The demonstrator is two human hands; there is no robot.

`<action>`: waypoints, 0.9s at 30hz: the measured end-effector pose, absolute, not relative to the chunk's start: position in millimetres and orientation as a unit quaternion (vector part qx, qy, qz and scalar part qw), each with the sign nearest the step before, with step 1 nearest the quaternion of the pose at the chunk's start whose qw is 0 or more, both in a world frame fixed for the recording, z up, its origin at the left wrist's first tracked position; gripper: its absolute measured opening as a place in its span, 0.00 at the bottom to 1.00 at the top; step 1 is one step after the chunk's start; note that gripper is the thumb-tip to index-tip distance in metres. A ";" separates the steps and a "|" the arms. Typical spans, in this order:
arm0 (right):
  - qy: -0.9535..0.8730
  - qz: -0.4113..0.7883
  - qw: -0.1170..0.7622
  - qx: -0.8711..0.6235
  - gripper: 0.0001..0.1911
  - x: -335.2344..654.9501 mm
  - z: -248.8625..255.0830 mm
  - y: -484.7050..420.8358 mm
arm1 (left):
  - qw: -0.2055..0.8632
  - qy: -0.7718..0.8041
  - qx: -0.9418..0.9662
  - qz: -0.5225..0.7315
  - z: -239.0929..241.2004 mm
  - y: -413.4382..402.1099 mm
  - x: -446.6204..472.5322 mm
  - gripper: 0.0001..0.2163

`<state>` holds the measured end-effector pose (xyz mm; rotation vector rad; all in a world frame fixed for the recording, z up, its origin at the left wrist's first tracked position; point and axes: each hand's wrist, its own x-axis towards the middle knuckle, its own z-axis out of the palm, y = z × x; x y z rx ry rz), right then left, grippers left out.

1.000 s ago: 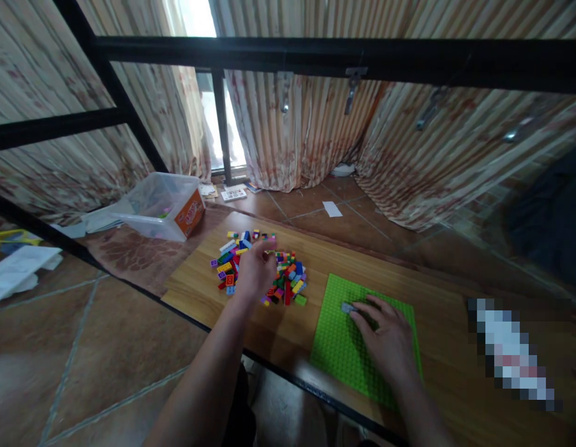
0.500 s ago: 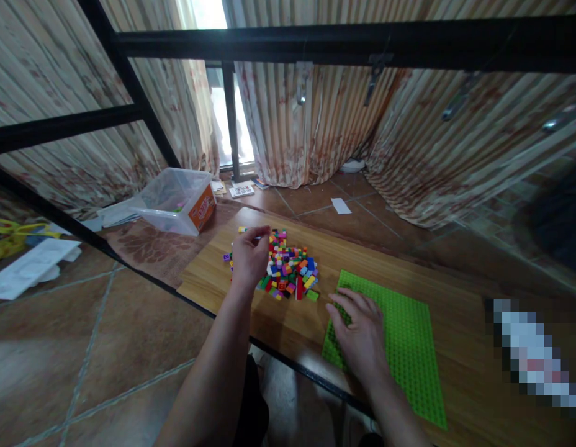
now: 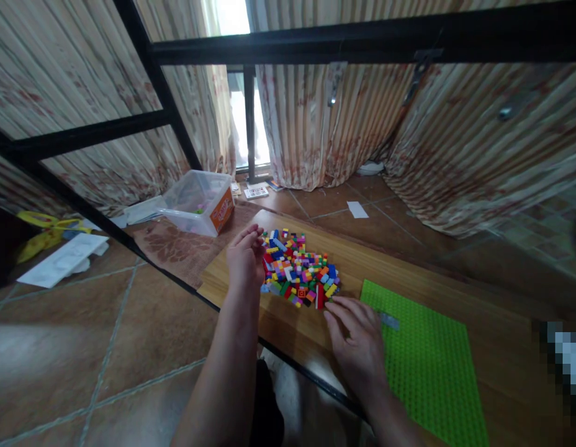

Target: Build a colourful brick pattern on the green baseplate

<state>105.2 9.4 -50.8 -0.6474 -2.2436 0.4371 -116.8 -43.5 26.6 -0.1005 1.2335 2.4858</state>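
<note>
On my feed the L hand [image 3: 245,254] is at the L edge of the brick pile [image 3: 300,270], fingers bent inward; can't tell from here whether they pinch a pc. R hand [image 3: 357,329] is over the L edge of the green baseplate [image 3: 437,366], fingertips reaching the near R side of the pile, thumb & index curved toward each other; can't tell if they've got a brick btwn them. I see a grey brick [image 3: 389,320] on the baseplate, just R of the R hand. Pile + baseplate both on the wood table [image 3: 353,264]. Far L, clear tub [image 3: 188,222] w/ orange label [image 3: 221,211], pale lettering too blurry to read; R of it on the floor, a booklet [image 3: 256,192] w/ dark print, also illegible.
</note>
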 end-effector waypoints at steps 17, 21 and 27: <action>-0.882 0.159 0.406 -0.177 0.09 98.3 -45.6 -3.4 | 0.198 0.316 -0.154 0.915 35.7 -77.8 -144.5 0.08; -0.889 0.151 0.394 -0.178 0.10 76.9 -38.5 -16.9 | 0.194 0.298 -0.163 0.920 36.4 -81.5 -147.4 0.08; -0.918 0.155 0.293 -0.220 0.17 12.4 -24.1 -35.9 | 0.191 0.278 -0.175 0.925 36.3 -84.3 -151.5 0.09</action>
